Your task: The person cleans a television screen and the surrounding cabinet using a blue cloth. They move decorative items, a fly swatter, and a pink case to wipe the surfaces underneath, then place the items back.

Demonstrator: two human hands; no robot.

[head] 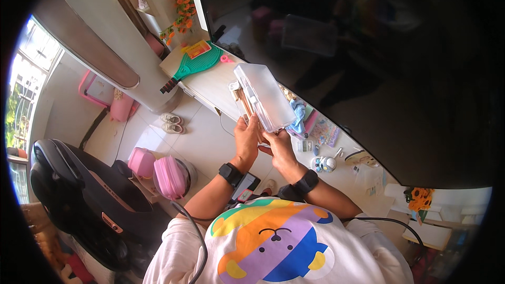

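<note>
A clear plastic box [266,96] with a frosted lid is tilted open between my hands, over the edge of a pale cabinet top. Inside lie slim brown and white items, perhaps pens or brushes, and a small white piece. My left hand [246,138] grips the box's lower left end, thumb on top. My right hand [280,146] holds the near end under the lid, its fingertips partly hidden. Right of the box, on the cabinet, lie a light blue cloth [298,116] and a small clear case [305,146].
A large dark television [355,67] stands behind the cabinet top [205,81]. A green racket [201,63] lies at its left end, a white and blue toy [323,164] to the right. Pink bags [169,175], shoes [172,123] and a black massage chair [90,193] are at the left.
</note>
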